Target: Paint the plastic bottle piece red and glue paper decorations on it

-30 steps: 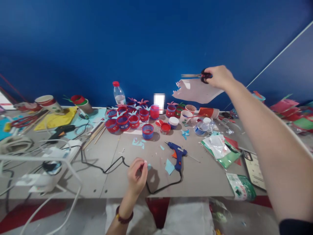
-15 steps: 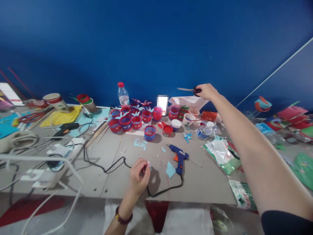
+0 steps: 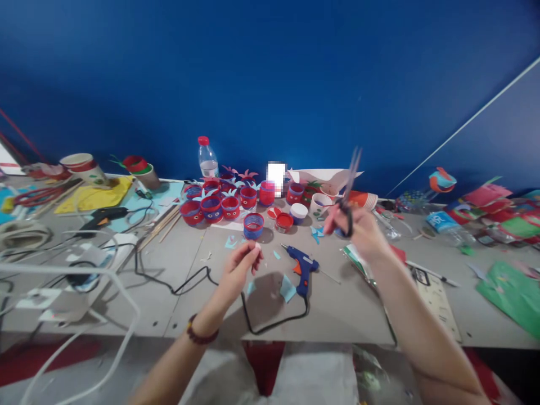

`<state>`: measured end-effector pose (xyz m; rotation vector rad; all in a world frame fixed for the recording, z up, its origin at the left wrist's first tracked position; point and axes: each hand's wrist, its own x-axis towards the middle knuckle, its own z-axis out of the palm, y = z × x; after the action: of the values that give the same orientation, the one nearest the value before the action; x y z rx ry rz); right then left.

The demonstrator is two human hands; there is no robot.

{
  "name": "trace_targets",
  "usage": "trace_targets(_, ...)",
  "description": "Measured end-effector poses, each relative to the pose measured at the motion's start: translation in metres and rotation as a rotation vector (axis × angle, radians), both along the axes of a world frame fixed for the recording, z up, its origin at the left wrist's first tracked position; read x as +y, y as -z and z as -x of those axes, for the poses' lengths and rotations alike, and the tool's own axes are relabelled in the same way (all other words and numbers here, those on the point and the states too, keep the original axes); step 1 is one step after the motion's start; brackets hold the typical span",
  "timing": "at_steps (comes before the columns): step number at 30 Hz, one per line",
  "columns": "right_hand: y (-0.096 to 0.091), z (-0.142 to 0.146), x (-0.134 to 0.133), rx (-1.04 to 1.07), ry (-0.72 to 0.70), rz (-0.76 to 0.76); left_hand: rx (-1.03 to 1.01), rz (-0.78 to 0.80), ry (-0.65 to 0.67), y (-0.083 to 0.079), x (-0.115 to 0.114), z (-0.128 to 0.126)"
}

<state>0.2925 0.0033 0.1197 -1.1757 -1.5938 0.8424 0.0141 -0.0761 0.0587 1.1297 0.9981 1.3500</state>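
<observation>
My right hand (image 3: 361, 232) grips black-handled scissors (image 3: 349, 188) with the blades pointing up, blurred by motion, over the table right of centre. My left hand (image 3: 241, 265) is raised just above the table near the front, its fingers pinched on a tiny pale piece I cannot make out. A blue glue gun (image 3: 302, 266) lies between the two hands with its black cord curling toward the front edge. Light blue paper scraps (image 3: 287, 288) lie beside it. A white paper sheet (image 3: 327, 176) rests at the back by the wall.
Several red and blue decorated cups (image 3: 212, 207) stand in a cluster at the back, with a water bottle (image 3: 206, 158) behind them. A black glue gun (image 3: 103, 215), cables and a white power strip (image 3: 80, 269) crowd the left. Plastic bags and coloured paper (image 3: 510, 289) lie right.
My right hand set the white paper down at the back wall, then came down toward me with the scissors. My left hand lifted slightly and moved forward.
</observation>
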Motion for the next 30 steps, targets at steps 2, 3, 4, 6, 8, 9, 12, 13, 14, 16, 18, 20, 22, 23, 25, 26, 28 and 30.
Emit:
trace_targets(2, 0.033, 0.023, -0.029, 0.058, -0.116, 0.146, -0.018, -0.031, 0.042, -0.013, 0.017, -0.005)
trace_targets(3, 0.048, 0.036, -0.038, 0.097, -0.162, 0.21, -0.012, -0.045, 0.057, -0.017, 0.025, -0.008)
trace_targets(4, 0.062, 0.049, -0.044, 0.151, -0.208, 0.284, 0.006, -0.056, 0.079, -0.019, 0.034, -0.011)
trace_targets(6, 0.082, 0.072, -0.049, 0.255, -0.243, 0.407, 0.032, -0.048, 0.092, -0.015, 0.049, -0.018)
trace_targets(8, 0.093, 0.089, -0.048, 0.309, -0.264, 0.459, 0.055, -0.039, 0.091, -0.003, 0.059, -0.022)
trace_targets(9, 0.095, 0.094, -0.048, 0.33, -0.263, 0.473, 0.054, -0.041, 0.076, 0.005, 0.063, -0.024)
trace_targets(12, 0.095, 0.099, -0.05, 0.356, -0.279, 0.507, 0.056, -0.042, 0.079, 0.027, 0.065, -0.024)
trace_targets(13, 0.093, 0.098, -0.052, 0.36, -0.296, 0.515, 0.054, -0.044, 0.09, 0.031, 0.065, -0.023)
trace_targets(14, 0.093, 0.097, -0.054, 0.363, -0.316, 0.522, 0.048, -0.048, 0.103, 0.035, 0.064, -0.022)
trace_targets(16, 0.092, 0.094, -0.057, 0.363, -0.336, 0.535, 0.032, -0.051, 0.111, 0.038, 0.062, -0.019)
trace_targets(18, 0.094, 0.092, -0.058, 0.357, -0.327, 0.551, 0.018, -0.051, 0.105, 0.037, 0.06, -0.018)
trace_targets(20, 0.095, 0.091, -0.057, 0.354, -0.313, 0.567, 0.016, -0.063, 0.101, 0.036, 0.059, -0.017)
trace_targets(22, 0.096, 0.091, -0.055, 0.376, -0.284, 0.582, 0.027, -0.09, 0.111, 0.035, 0.057, -0.018)
trace_targets(23, 0.095, 0.091, -0.054, 0.396, -0.252, 0.579, 0.039, -0.104, 0.122, 0.034, 0.056, -0.018)
trace_targets(25, 0.094, 0.092, -0.052, 0.449, -0.152, 0.548, 0.079, -0.136, 0.147, 0.034, 0.054, -0.02)
trace_targets(26, 0.094, 0.092, -0.052, 0.476, -0.1, 0.523, 0.11, -0.161, 0.158, 0.034, 0.052, -0.021)
trace_targets(28, 0.094, 0.09, -0.051, 0.523, -0.035, 0.475, 0.196, -0.233, 0.177, 0.033, 0.05, -0.023)
trace_targets(30, 0.097, 0.087, -0.051, 0.551, -0.04, 0.441, 0.284, -0.315, 0.204, 0.033, 0.049, -0.024)
